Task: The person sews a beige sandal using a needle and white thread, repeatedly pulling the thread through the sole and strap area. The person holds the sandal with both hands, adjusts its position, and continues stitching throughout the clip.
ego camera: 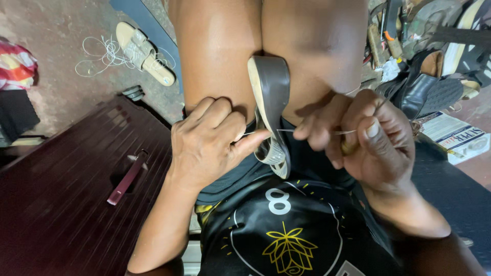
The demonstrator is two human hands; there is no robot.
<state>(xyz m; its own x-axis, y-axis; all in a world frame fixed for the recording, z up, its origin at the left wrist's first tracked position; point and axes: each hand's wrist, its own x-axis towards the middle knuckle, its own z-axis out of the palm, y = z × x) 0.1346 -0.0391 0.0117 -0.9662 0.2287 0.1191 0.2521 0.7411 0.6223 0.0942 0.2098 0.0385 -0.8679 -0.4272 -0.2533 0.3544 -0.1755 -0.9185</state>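
While both hands' fingers pinch thread (312,131), the grey-soled sandal (269,97) stands clamped between knees.

We've got a grey wedge sandal (269,105) clamped between the knees, left hand (212,140) pinching its strap, right hand (371,140) pulling thread (286,131) with an awl. Matching sandal (144,52) lies on the floor.

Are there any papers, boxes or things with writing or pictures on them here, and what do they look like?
Printed paper: on the floor at the right edge, flat, white rectangle with dark lettering and a small picture.
Shirt print: on the black shirt at the bottom centre, a yellow flower shape under a white numeral.
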